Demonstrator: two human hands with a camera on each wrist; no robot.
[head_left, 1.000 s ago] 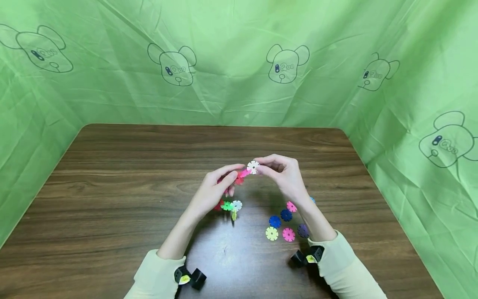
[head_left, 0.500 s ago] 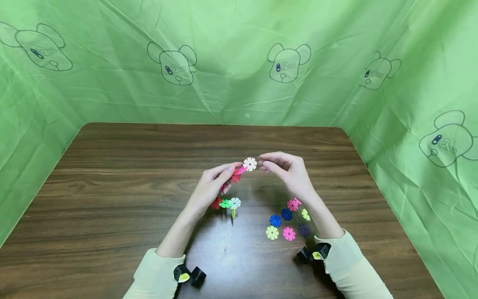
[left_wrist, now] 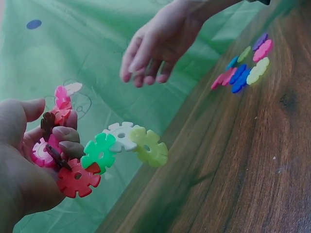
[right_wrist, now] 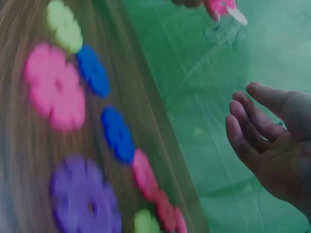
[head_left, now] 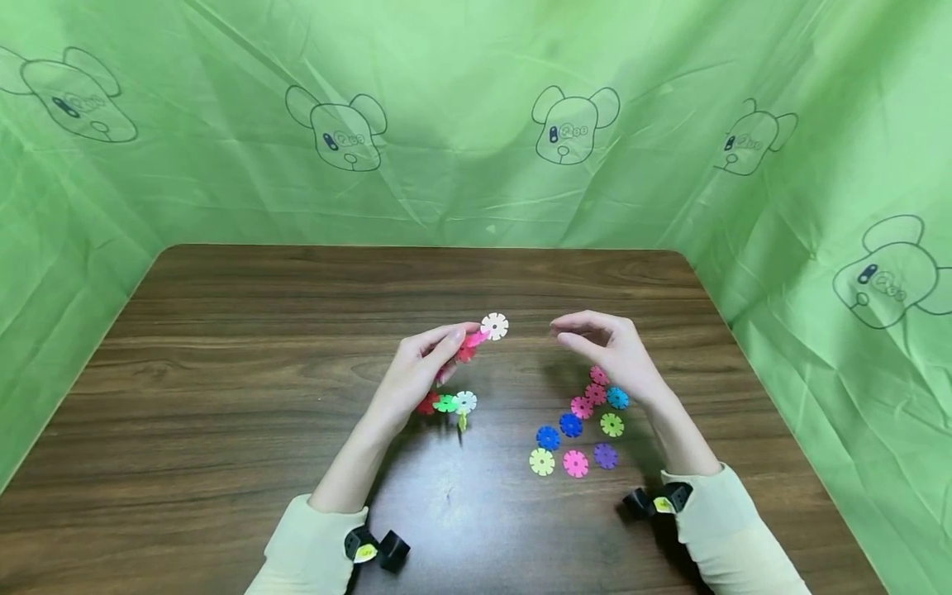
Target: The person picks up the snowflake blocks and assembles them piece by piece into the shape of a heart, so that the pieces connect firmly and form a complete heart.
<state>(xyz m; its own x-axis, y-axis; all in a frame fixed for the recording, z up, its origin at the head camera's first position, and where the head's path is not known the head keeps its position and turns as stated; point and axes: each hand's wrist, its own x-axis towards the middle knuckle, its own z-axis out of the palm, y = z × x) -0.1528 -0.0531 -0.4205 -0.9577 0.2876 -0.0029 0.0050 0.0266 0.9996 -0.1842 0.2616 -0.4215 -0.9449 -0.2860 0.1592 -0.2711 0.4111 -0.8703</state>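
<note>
My left hand (head_left: 416, 372) grips a chain of notched plastic snowflake discs, raised over the table. A white disc (head_left: 494, 326) joins a pink one at the chain's upper end. From the lower end hang a red disc (left_wrist: 79, 178), a green disc (left_wrist: 98, 152), a white one and a yellow-green disc (left_wrist: 148, 146). The middle of the chain is partly hidden by the fingers. To the right, apart from the chain, my right hand (head_left: 613, 347) hovers with loosely bent fingers and nothing in them.
Several loose discs lie on the wooden table (head_left: 223, 413) below the right hand, among them a purple disc (head_left: 606, 455), a pink disc (head_left: 576, 464), a blue disc (head_left: 548, 438) and a light-yellow disc (head_left: 541, 462). A green curtain (head_left: 461, 124) surrounds the table's back and sides.
The right hand has let go of the white disc and moved away to the right, uncovering more loose discs. The left hand with the chain has shifted slightly left.
</note>
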